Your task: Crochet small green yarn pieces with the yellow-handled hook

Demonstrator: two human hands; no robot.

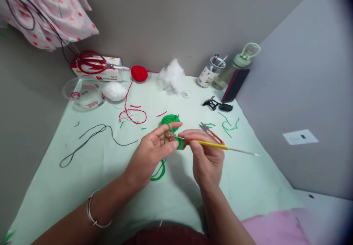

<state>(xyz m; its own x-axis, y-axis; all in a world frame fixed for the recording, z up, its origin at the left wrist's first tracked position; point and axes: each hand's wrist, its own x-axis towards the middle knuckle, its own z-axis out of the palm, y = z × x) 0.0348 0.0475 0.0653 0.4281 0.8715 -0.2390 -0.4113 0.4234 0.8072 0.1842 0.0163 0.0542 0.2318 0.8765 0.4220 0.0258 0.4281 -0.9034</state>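
Note:
Between the fingers of my left hand (pixel 154 146) is a small green crochet piece (pixel 180 143), with a strand of green yarn running up over the fingers. My right hand (pixel 208 158) is closed round a crochet hook (pixel 212 144) with a yellow handle. The hook's tip meets the green piece, and its other metal end points right. Just behind my fingers lies a ball of green yarn (pixel 170 120). A loose loop of green yarn (pixel 158 173) hangs or lies below my left hand; I cannot tell which.
Thread snips (pixel 212 133) lie close behind my right hand. Along the back are red scissors (pixel 92 62) on a box, a red yarn ball (pixel 139 73), white stuffing (pixel 172 76), a pen jar (pixel 209 72) and a bottle (pixel 231 68). A black cord (pixel 93 138) lies left.

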